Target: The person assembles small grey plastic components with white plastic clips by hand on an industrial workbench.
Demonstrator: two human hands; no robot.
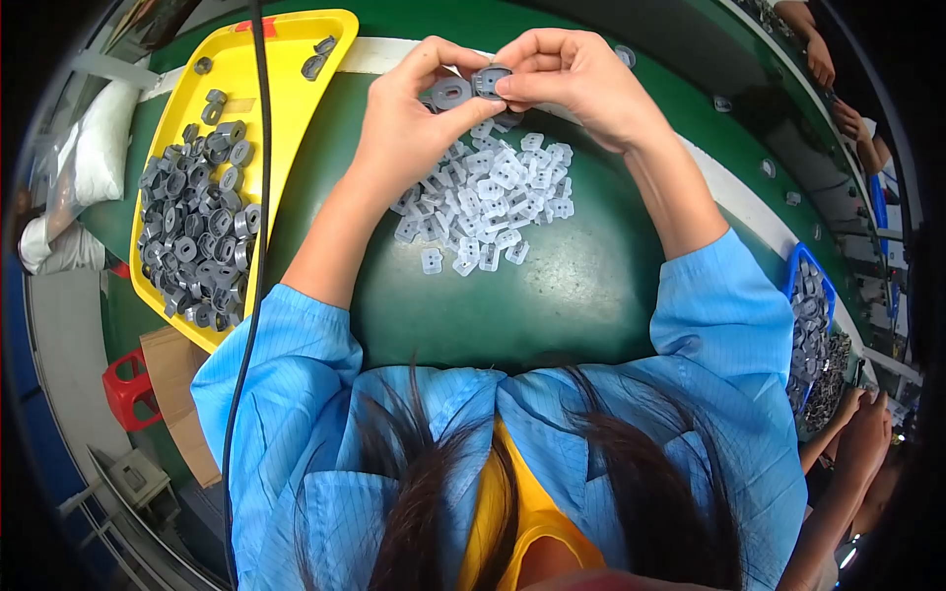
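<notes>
Both my hands meet over the far side of the green table (473, 320). My left hand (404, 113) is closed round grey round plastic parts; one ring-shaped part (451, 94) with a slot in its middle shows between thumb and fingers. My right hand (591, 89) pinches another grey round plastic part (488, 81) between thumb and fingertips, touching the left hand's fingers. Just below the hands lies a loose pile of small translucent white plastic pieces (483, 197) with holes. My fingers partly hide the grey parts.
At left stands a yellow tray (281, 108) heaped with grey round parts (197, 222). A black cable (262, 148) hangs across it. A blue bin (796, 258) of grey parts sits at right, near other people's hands (862, 428). A red stool (131, 389) stands lower left.
</notes>
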